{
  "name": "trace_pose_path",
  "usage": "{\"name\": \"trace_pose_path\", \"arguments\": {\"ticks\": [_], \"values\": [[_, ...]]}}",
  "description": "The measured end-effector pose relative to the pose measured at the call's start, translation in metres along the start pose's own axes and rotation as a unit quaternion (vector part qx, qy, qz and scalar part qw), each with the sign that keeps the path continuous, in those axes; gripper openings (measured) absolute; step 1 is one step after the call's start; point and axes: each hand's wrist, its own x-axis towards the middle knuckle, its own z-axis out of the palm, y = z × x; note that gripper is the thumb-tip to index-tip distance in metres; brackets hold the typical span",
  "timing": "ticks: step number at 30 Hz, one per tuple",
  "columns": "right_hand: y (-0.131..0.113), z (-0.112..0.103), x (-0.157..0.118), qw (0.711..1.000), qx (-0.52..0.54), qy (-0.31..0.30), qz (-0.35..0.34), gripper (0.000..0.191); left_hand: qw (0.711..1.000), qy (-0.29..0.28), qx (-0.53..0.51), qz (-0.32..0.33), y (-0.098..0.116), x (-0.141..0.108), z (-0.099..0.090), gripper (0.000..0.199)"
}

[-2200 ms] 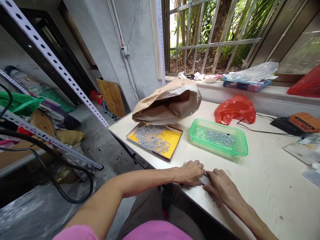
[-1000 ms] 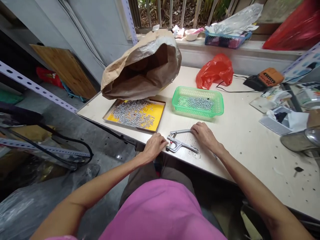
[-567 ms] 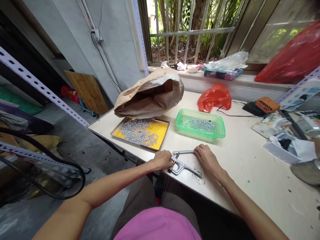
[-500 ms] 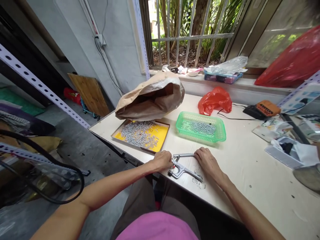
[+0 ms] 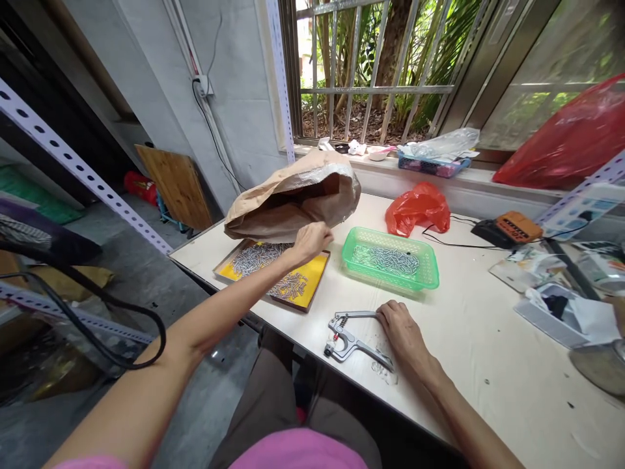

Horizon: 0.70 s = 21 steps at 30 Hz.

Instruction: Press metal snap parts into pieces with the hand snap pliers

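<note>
My left hand (image 5: 311,242) is raised over the right side of the yellow-bottomed tray (image 5: 318,267), in front of the paper bag's mouth. Its fingers are drawn together, and whatever is between them is too small to make out. Small silvery metal pieces (image 5: 254,257), like short springs, lie heaped in that tray. My right hand (image 5: 403,332) rests on the table with its fingers curled on the upper handle end of grey metal pliers (image 5: 349,345). These pliers lie with handles spread, showing a small spring and a red part near the jaw.
A green basket (image 5: 359,277) holds more small metal pieces. Behind the tray lies a large open brown paper bag (image 5: 273,205). A red plastic bag (image 5: 420,208), an orange-black charger (image 5: 512,229) and a grey box (image 5: 551,319) stand on the table's right side.
My left hand has left the pliers' jaw end and moved up and away to above the tray's right side. My right hand stays on the pliers' handle. The view has tilted slightly.
</note>
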Motion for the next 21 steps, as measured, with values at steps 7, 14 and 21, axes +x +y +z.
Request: {"name": "trace_pose_path", "arguments": {"ticks": [7,14,21], "values": [[-0.001,-0.002,0.000,1.000,-0.018,-0.010,-0.003,0.025,0.985,-0.143,0.090,0.030,-0.066,-0.029,0.052,0.029],[-0.008,-0.013,-0.001,0.999,-0.047,-0.019,0.008,0.024,0.986,-0.141,0.085,0.035,-0.075,-0.032,0.068,0.028],[-0.009,-0.019,0.000,0.996,-0.073,-0.039,0.032,0.024,0.948,-0.149,-0.271,-0.076,-0.008,-0.095,0.060,0.013]]}}
